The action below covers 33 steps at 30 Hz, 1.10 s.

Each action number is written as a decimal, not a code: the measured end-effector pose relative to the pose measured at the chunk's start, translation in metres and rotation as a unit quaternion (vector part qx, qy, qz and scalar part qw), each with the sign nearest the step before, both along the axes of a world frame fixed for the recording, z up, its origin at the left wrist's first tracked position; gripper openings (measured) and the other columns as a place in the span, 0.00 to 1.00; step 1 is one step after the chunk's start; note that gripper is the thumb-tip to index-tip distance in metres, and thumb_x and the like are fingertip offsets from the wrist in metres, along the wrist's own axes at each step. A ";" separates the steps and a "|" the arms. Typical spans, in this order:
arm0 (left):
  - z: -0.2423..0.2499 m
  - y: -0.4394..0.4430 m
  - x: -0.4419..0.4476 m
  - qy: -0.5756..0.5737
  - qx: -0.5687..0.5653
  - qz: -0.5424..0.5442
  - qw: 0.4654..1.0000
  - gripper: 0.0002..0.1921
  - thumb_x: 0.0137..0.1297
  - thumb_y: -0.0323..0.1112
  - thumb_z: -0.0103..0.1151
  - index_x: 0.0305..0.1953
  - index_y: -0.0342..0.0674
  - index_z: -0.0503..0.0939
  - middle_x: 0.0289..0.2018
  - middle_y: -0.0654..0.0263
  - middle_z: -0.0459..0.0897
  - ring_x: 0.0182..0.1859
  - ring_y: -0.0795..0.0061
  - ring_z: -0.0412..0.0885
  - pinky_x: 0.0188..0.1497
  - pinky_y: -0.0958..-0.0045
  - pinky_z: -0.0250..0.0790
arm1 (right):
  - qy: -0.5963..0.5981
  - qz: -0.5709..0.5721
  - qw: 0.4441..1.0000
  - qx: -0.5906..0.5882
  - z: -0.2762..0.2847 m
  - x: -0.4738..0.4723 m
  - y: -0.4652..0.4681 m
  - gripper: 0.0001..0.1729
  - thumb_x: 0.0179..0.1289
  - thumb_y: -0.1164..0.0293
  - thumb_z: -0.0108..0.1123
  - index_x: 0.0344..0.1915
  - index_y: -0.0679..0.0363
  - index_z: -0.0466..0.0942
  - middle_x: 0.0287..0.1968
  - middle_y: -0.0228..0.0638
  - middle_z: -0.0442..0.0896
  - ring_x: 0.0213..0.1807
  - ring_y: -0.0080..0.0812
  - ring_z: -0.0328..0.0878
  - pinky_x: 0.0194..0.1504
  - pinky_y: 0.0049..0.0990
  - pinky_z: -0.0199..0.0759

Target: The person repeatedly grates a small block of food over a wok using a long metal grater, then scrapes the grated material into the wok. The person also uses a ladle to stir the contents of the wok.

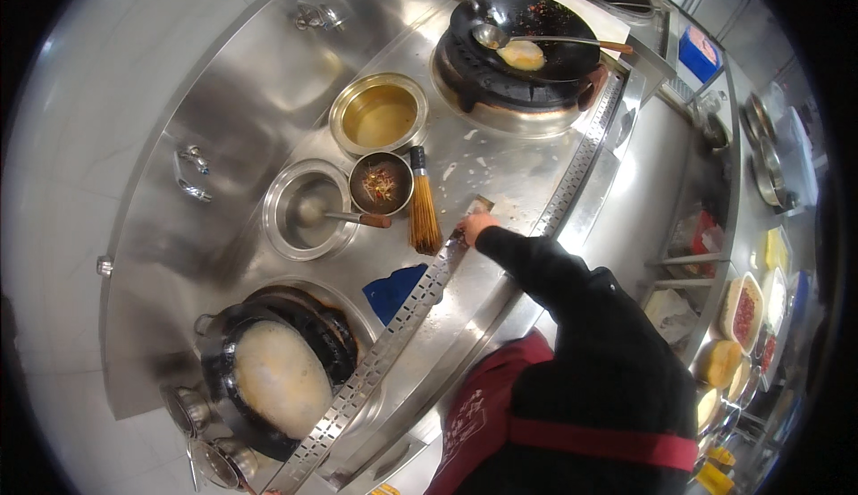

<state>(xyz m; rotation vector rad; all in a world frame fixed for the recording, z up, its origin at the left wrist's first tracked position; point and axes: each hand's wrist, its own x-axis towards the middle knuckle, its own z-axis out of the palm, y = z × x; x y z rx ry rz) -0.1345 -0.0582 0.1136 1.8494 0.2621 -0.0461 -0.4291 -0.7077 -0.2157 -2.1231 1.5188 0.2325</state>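
My right hand (477, 224) grips the upper end of a long perforated metal drain cover (395, 327). The cover runs diagonally over the stainless steel cooktop, crossing part of a blue cloth (389, 294) and the edge of the lower-left wok (214, 361), which holds cloudy, foamy liquid. At the bottom edge, a sliver of my left hand (271, 492) shows by the cover's lower end; the rest is out of frame. A bamboo wok brush (423, 213) lies near my right hand. Another perforated cover (583, 146) sits along the cooktop's front edge.
At the upper right, a wok (570, 16) on a burner holds a ladle (493, 36) and yellowish liquid. Between the woks stand a pot of yellow liquid (379, 116), a bowl of dried scraps (382, 183) and a pot with a ladle (275, 210). Strainers (218, 461) hang lower left.
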 end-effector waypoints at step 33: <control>0.016 0.020 0.006 -0.132 0.081 -0.053 0.987 0.18 0.72 0.49 0.55 0.49 0.39 0.77 0.36 0.61 0.82 0.28 0.73 0.74 0.27 0.74 0.66 | 0.067 0.121 0.988 -0.066 0.025 -0.100 -0.005 0.41 0.60 0.67 0.56 0.73 0.32 0.56 0.52 0.52 0.79 0.48 0.52 0.83 0.48 0.44 0.77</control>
